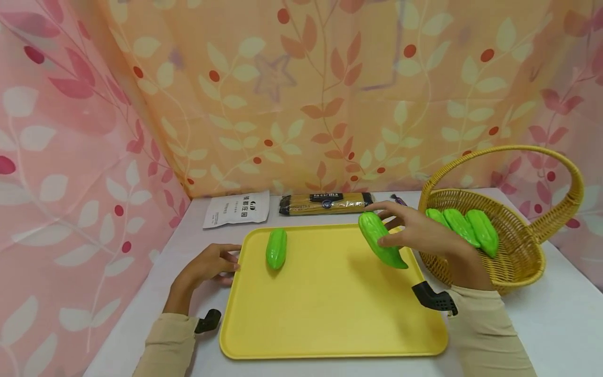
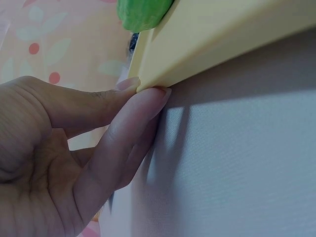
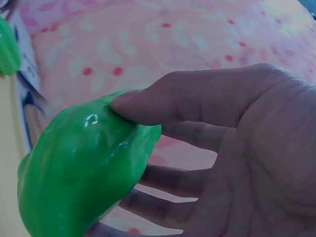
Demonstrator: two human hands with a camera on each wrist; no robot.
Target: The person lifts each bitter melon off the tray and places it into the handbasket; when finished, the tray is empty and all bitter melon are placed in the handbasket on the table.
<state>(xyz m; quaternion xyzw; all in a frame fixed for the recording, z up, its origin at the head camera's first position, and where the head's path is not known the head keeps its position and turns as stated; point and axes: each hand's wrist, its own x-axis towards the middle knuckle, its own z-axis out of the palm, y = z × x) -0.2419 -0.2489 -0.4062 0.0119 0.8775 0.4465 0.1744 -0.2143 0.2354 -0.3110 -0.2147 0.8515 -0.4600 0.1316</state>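
Observation:
Over the right part of the yellow tray (image 1: 325,314), my right hand (image 1: 414,230) holds a glossy green ridged vegetable (image 1: 377,238) with a tapered tip. In the right wrist view, the thumb presses one side of this vegetable (image 3: 79,168) and the other fingers lie behind it. My left hand (image 1: 212,264) pinches the tray's left rim, with thumb and forefinger at the edge (image 2: 163,74) in the left wrist view. A similar green vegetable (image 1: 276,249) lies upright in line on the tray's upper left. Several more green vegetables (image 1: 460,226) rest in the wicker basket (image 1: 509,267).
Behind the tray lie a white printed packet (image 1: 237,208) and a pack of noodles (image 1: 325,204). A small dark purple item (image 1: 398,200) is near the basket, whose tall handle (image 1: 565,209) arches up at the right. Patterned curtains (image 1: 306,104) enclose the white table.

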